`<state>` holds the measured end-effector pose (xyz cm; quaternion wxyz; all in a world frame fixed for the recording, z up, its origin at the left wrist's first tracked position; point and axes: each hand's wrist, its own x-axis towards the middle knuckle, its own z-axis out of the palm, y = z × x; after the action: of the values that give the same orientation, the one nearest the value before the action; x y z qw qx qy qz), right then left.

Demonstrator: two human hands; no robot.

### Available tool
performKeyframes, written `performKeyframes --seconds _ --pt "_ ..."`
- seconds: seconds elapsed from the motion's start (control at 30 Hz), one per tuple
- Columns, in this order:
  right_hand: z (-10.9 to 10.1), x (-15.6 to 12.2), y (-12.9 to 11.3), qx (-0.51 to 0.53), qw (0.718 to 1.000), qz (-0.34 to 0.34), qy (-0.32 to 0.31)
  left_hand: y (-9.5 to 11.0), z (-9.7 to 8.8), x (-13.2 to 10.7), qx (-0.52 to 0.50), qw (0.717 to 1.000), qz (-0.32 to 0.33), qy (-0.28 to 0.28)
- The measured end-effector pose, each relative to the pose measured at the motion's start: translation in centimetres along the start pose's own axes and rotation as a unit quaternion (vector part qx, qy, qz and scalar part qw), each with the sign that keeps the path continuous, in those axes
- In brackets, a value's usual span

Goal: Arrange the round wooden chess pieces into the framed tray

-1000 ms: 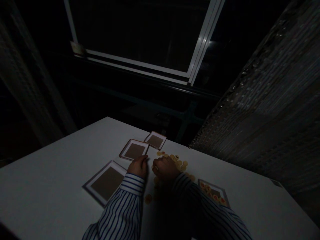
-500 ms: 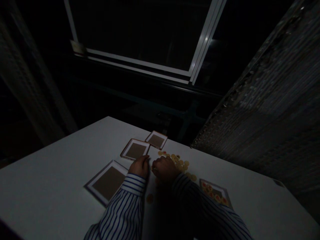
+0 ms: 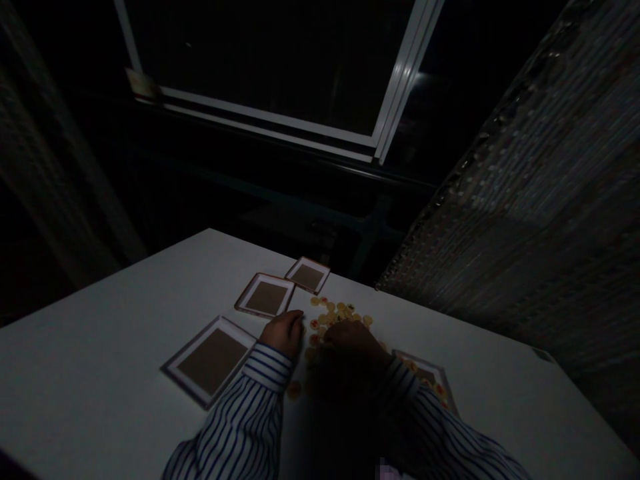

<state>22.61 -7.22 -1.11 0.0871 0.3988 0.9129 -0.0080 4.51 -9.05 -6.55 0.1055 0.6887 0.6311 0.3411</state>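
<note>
Round, pale yellow Chinese chess pieces [image 3: 341, 307], some with red or black marks, lie in a loose heap on the white table [image 3: 125, 320]. My left hand [image 3: 283, 333] rests at the left side of the heap with its fingers curled together; whatever is in them is hidden. Over the near right part of the heap, my right hand [image 3: 356, 339] bends its fingers down among the pieces. Its fingertips are dark, so what they grip cannot be made out. A single piece [image 3: 295, 390] lies apart, close to my left sleeve.
Left of my hands are a large bordered square tray [image 3: 173, 365], a smaller one [image 3: 242, 301] and another [image 3: 326, 273] near the far table edge. Right, partly behind my sleeve, a tray [image 3: 441, 373] holds several red-marked pieces. A beaded curtain [image 3: 505, 200] hangs at the right.
My right hand has moved right, away from my left hand and onto the heap, uncovering red-marked pieces between them. My left hand has stayed almost in place. The view has shifted slightly.
</note>
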Motion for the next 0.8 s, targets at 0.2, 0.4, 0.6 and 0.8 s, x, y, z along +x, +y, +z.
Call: performKeyframes --seconds 0.2,0.4,0.6,0.8 --pt "0.6 -0.2 -0.4 -0.007 1.0 0.011 0.005 0.6 0.2 -0.3 -0.009 1.0 0.02 0.015" --pt "1.5 0.2 -0.1 0.031 0.999 0.006 0.025 0.5 0.3 -0.4 -0.017 0.999 0.045 0.014" --pt "2.5 0.5 1.1 0.355 0.93 0.016 0.094 0.6 0.7 -0.5 -0.084 0.992 0.089 0.009" --pt "3.0 0.8 1.5 0.624 0.773 0.043 0.11 1.2 0.9 -0.7 -0.123 0.984 0.131 -0.01"
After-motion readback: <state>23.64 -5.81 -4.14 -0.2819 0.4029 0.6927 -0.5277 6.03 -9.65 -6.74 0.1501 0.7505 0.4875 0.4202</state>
